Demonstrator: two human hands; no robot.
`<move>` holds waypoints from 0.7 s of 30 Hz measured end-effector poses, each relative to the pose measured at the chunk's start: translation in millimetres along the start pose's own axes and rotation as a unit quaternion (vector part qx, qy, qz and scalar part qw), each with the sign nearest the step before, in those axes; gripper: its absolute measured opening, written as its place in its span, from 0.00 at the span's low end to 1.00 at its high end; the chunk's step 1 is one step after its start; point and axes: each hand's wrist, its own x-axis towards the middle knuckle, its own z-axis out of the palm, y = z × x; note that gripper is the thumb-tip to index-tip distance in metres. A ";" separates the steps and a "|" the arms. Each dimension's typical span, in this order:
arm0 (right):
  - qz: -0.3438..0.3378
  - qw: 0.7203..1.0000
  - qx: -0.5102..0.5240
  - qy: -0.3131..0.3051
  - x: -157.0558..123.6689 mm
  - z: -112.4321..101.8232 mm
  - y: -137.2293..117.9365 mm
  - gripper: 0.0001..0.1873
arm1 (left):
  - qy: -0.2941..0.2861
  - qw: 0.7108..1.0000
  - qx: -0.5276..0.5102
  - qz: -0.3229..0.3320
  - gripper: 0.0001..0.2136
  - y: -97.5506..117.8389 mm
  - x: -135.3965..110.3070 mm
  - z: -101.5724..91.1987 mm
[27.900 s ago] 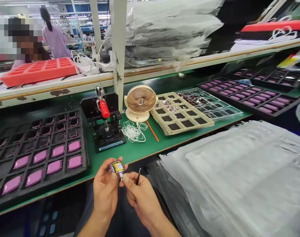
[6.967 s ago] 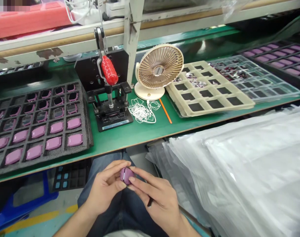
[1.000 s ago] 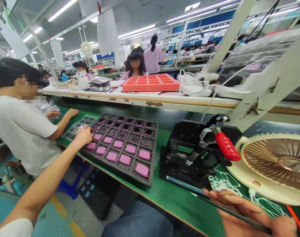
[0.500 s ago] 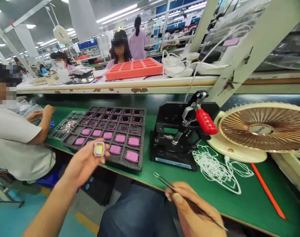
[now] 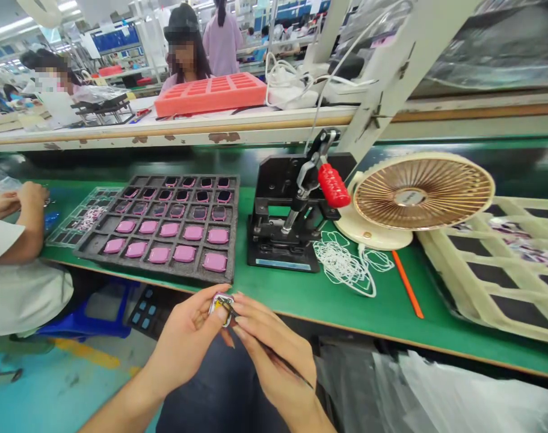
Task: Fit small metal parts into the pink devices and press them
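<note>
My left hand (image 5: 187, 340) holds a small square watch case (image 5: 221, 302) with a yellow inside, just in front of the green bench edge. My right hand (image 5: 276, 355) grips thin black tweezers (image 5: 264, 346) whose tips touch the case. Beyond my hands lies a black foam tray (image 5: 120, 261) with rows of pink watch cases (image 5: 184, 253) and, farther back, several dark open ones.
A black hand press with a red lever (image 5: 333, 185) stands mid-bench, beside a tangle of white rings (image 5: 346, 267), an orange stick (image 5: 406, 284) and a small fan (image 5: 420, 192). A beige compartment tray (image 5: 476, 300) is at the right. A co-worker's arm (image 5: 18, 225) rests at the left.
My left hand has come in from the left with the case and met my right hand. The tweezer tips now touch the case. My view has dropped and swung right.
</note>
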 end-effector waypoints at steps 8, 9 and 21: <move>0.000 1.000 -0.001 -0.016 -7.0 1.4 7.4 0.30 | 0.011 0.999 0.049 0.000 0.25 -4.1 -1.5 -1.2; 0.000 1.000 -0.004 -0.021 -7.3 0.9 7.6 0.30 | 0.016 0.998 0.059 0.000 0.25 -5.0 -1.6 -1.4; 0.012 0.997 0.045 0.055 -24.7 13.4 18.9 0.29 | -0.026 0.992 -0.118 -0.033 0.22 -8.8 1.7 0.7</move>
